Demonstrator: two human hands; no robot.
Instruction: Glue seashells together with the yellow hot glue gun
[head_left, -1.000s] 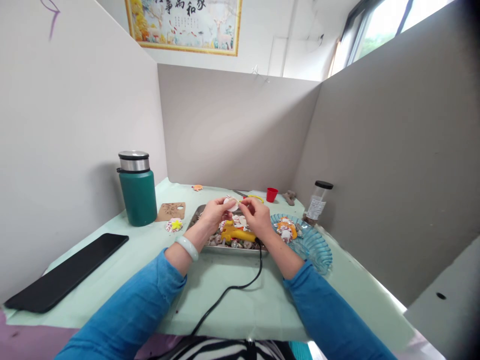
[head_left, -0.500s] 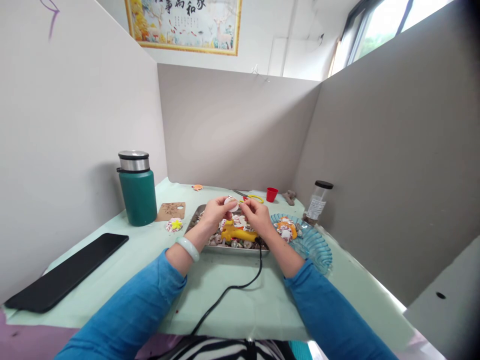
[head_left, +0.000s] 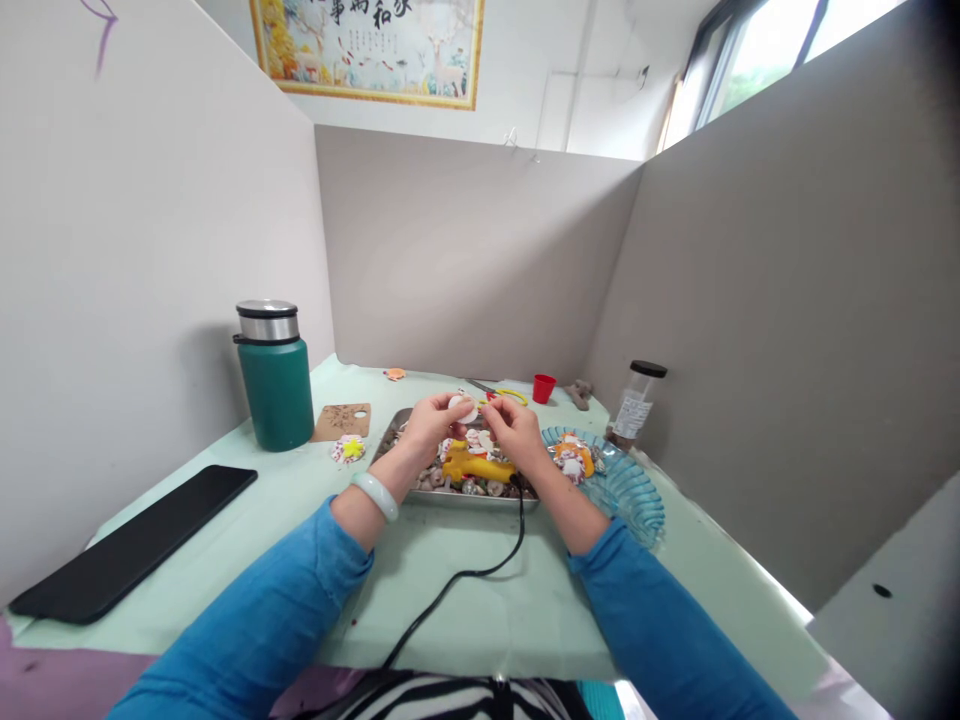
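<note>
Between thumb and fingers, my left hand (head_left: 435,420) pinches a small white disc (head_left: 463,407) above the tray. Close beside it, my right hand (head_left: 513,430) is closed in a pinch near the disc's right edge; whatever sits at its fingertips is too small to make out. Below both hands is a metal tray (head_left: 450,502) filled with shells and small pieces. A yellow glue gun (head_left: 480,464) lies across the tray, its black cord (head_left: 457,577) running down over the front of the table.
Right of the tray, a blue glass plate (head_left: 637,500) holds decorated pieces. Behind are scissors (head_left: 511,397), a red cup (head_left: 544,388) and a black-lidded jar (head_left: 634,405). On the left stand a green flask (head_left: 276,390), a brown card (head_left: 342,422), a star-topped disc (head_left: 348,449) and a black mat (head_left: 135,545).
Both hands stay nearly where they were. The white disc has tilted slightly in my left fingers.
</note>
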